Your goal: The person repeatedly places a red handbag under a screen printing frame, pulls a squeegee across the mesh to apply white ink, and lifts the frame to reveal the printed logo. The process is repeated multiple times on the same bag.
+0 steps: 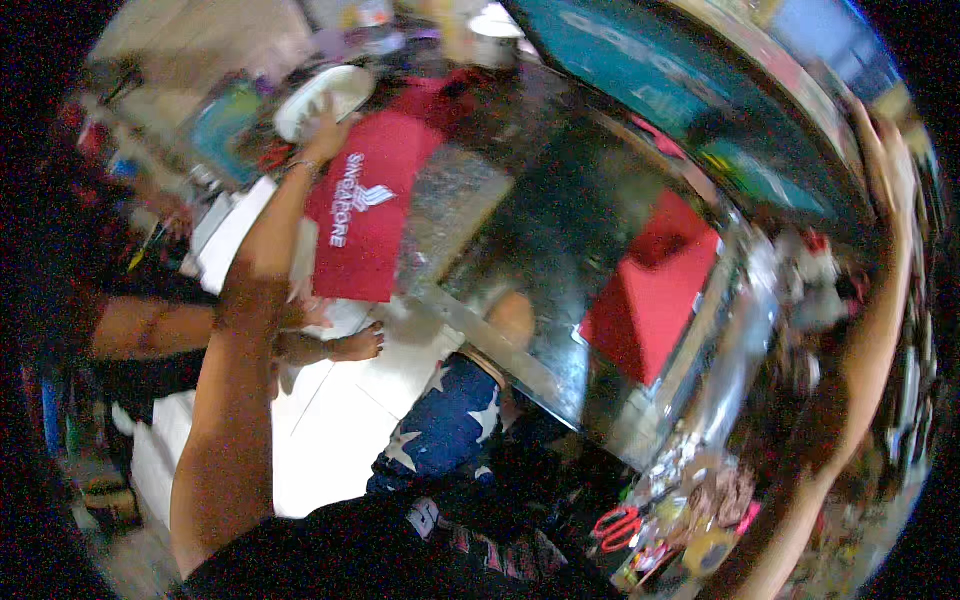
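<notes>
At the upper left, my left hand (323, 127) grips a white oval object (309, 100), whose exact kind is unclear. Beside it, a red cloth piece (365, 260) with white print lies at the left of a dark metal press bed (510, 250). A red folded piece (640, 310) rests toward the bed's right. Above the bed a large lid (610, 60) with a teal underside stands raised, and at far right my right hand (880, 160) has its fingers round that lid's edge. Motion blur softens both hands.
Red scissors (620, 525) and a tape roll (710, 550) lie among clutter at lower right. Another person's bare leg (150, 330) and a bare foot (355, 345) are at left, near white floor tiles (330, 450). My knee in star-patterned shorts (440, 420) meets the bed's front.
</notes>
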The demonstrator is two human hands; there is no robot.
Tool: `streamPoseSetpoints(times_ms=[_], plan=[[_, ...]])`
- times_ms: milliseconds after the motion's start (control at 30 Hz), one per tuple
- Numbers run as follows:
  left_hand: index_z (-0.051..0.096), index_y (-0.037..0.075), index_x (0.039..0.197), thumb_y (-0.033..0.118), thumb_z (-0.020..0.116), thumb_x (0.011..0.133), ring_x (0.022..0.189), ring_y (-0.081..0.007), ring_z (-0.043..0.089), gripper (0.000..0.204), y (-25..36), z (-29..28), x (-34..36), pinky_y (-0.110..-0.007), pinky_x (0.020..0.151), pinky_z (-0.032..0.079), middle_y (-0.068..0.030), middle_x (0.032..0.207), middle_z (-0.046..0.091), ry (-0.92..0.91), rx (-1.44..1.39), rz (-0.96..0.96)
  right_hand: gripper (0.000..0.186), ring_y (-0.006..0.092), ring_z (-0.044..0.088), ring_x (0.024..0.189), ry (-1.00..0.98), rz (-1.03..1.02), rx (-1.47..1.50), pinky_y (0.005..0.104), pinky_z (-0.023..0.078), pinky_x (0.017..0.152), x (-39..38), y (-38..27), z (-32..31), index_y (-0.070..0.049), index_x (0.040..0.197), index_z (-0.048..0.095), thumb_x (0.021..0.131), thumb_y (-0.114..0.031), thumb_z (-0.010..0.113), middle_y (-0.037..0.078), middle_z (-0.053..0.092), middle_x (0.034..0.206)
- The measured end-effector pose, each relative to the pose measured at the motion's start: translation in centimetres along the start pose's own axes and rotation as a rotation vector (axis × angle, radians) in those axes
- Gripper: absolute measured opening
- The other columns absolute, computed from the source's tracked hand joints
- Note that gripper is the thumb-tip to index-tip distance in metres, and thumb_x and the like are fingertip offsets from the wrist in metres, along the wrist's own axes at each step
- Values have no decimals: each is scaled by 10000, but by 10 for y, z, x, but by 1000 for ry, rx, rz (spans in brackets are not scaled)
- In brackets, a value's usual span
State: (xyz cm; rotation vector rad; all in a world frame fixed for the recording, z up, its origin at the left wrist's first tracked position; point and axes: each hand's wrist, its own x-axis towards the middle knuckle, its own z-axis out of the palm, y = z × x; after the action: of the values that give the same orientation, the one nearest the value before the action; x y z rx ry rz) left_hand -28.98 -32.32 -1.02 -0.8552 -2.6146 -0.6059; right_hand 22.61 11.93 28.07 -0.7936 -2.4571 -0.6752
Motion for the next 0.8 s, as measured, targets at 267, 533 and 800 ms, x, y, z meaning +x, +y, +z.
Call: streamPoseSetpoints(times_ms=[267,533,800], plan=[[298,2,1519,483,668,879,1460,-353,293,882,243,92,-151,-448,1199,235,-204,1562,334,-493,-466,802,693,372,671,748,13,247,198,477,530,735,-23,-49,-27,19,845,713,900,-632,480,246,691,802],[332,59,1526,781,564,742,1497,-304,216,1091,318,107,-190,-574,1210,72,-98,1612,278,-702,-97,1101,764,385,677,749,-47,182,285,472,542,761,-25,-44,-39,51,771,726,882,-663,479,267,693,789],[393,59,1498,771,629,690,1488,-309,240,1103,328,88,-194,-576,1209,86,-89,1578,354,-846,50,1007,757,438,664,997,65,207,282,476,525,897,-19,-41,-29,100,1020,697,901,-616,482,332,660,1084]])
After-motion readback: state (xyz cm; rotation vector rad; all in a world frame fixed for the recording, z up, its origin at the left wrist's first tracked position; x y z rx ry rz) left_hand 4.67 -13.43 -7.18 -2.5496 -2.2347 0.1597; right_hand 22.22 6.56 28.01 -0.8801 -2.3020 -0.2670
